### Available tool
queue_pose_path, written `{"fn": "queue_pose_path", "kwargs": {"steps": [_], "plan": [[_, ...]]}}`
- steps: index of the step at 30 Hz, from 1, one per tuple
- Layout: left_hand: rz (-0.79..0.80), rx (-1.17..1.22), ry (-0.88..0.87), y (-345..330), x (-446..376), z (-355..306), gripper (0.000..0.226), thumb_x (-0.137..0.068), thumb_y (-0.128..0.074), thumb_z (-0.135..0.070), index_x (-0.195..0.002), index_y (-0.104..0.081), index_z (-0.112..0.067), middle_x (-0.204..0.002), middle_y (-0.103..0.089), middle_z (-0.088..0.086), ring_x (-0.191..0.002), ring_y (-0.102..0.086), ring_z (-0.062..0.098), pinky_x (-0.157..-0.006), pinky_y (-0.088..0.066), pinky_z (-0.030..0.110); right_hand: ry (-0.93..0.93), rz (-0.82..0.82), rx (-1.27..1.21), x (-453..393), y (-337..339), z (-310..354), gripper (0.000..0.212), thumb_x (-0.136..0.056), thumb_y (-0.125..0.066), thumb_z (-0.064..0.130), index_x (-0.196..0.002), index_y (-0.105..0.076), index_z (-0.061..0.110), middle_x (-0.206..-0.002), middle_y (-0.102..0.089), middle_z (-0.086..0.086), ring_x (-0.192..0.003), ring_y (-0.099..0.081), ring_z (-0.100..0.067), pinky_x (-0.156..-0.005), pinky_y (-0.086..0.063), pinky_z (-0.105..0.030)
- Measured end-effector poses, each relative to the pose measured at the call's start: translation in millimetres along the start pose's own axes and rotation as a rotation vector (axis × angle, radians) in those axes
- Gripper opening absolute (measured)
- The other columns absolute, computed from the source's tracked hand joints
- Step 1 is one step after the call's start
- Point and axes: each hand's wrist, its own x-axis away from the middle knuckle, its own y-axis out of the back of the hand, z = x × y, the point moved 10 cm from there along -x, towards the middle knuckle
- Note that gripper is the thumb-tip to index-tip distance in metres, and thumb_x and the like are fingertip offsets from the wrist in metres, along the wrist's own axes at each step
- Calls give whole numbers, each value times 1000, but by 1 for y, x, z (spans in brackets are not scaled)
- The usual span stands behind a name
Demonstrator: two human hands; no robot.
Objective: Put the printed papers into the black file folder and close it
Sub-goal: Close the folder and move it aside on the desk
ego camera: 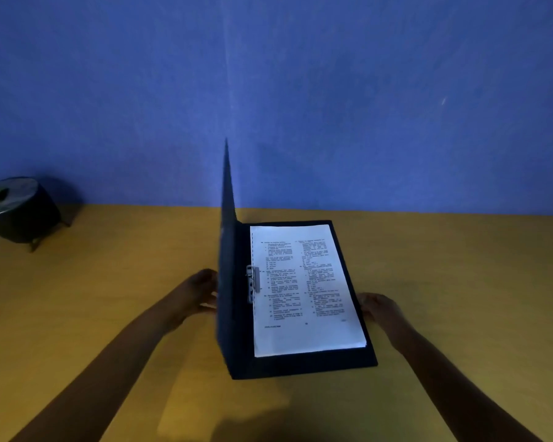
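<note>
My left hand (203, 291) lies flat, fingers pressing the upright cover (229, 250). My right hand (379, 309) touches the black file folder (300, 365) at its 3 o'clock edge; grip unclear. Inside: one printed papers stack (304, 291), one clip (252, 283). One pot (23, 215) at 10 o'clock, well apart.

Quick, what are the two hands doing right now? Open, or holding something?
Left hand: open, fingers against the raised folder cover.
Right hand: touches the right edge of the folder; grip cannot be told.
</note>
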Motion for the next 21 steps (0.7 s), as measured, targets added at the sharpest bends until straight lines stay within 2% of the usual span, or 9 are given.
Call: {"fn": "queue_pose_path", "kwargs": {"steps": [2, 4, 6, 9, 13, 17, 19, 21], "plan": [[60, -37, 28, -10, -5, 10, 19, -99, -37, -12, -94, -55, -13, -88, -60, 9, -56, -66, 5, -65, -54, 25, -6, 11, -58, 0, 0, -2, 24, -93, -45, 14, -87, -68, 16, -104, -69, -15, -96, -63, -29, -93, -46, -44], [56, -54, 68, -13, -13, 25, 19, -99, -38, -17, -94, -55, -11, -92, -61, 10, -68, -66, 16, -72, -51, 34, 5, 23, -112, 2, 0, -1, 25, -94, -44, 17, -97, -67, 7, -106, -69, -16, -97, -64, -29, -96, -47, -47], [13, -59, 113, -15, -15, 36, 20, -99, -38, -18, -93, -55, -11, -93, -60, 9, -76, -63, 20, -70, -50, 33, -2, 21, -202, 5, 2, -2, 30, -96, -40, 20, -101, -64, 3, -101, -69, -14, -93, -64, -27, -87, -51, -42], [-11, -89, 177, -21, -16, 55, 18, -98, -39, -20, -93, -55, -13, -95, -58, 6, -79, -61, 19, -72, -48, 34, -28, 30, -350, 8, 6, -9, 42, -100, -29, 32, -109, -57, 3, -97, -65, -8, -91, -61, -21, -75, -47, -29], [-113, -81, 206, -17, -20, 78, 2, -94, -48, -17, -93, -49, -15, -97, -56, 7, -74, -59, 20, -66, -44, 30, -68, 42, -455, 3, 13, -21, 65, -97, -19, 48, -130, -45, -1, -122, -58, -20, -111, -56, -31, -90, -46, -38], [-151, -46, 223, -18, -14, 90, 17, -93, -51, -17, -107, -43, -10, -90, -58, 10, -70, -58, 23, -61, -44, 28, -99, 94, -465, 5, 8, -20, 69, -95, -16, 53, -137, -38, 3, -131, -51, -14, -123, -48, -29, -104, -35, -36], [-124, -84, 215, -23, -11, 93, 5, -94, -47, -13, -98, -48, -9, -79, -59, 8, -66, -58, 22, -62, -45, 29, -89, 75, -467, 4, 9, -20, 66, -96, -20, 50, -136, -38, 1, -133, -51, -15, -121, -48, -28, -106, -32, -35], [-85, -111, 221, -30, -8, 97, 13, -96, -43, -11, -86, -51, -12, -78, -58, 7, -63, -59, 21, -61, -46, 30, -72, 30, -449, 6, 11, -20, 60, -97, -28, 45, -135, -40, 0, -134, -51, -16, -120, -50, -28, -104, -34, -36]]}}
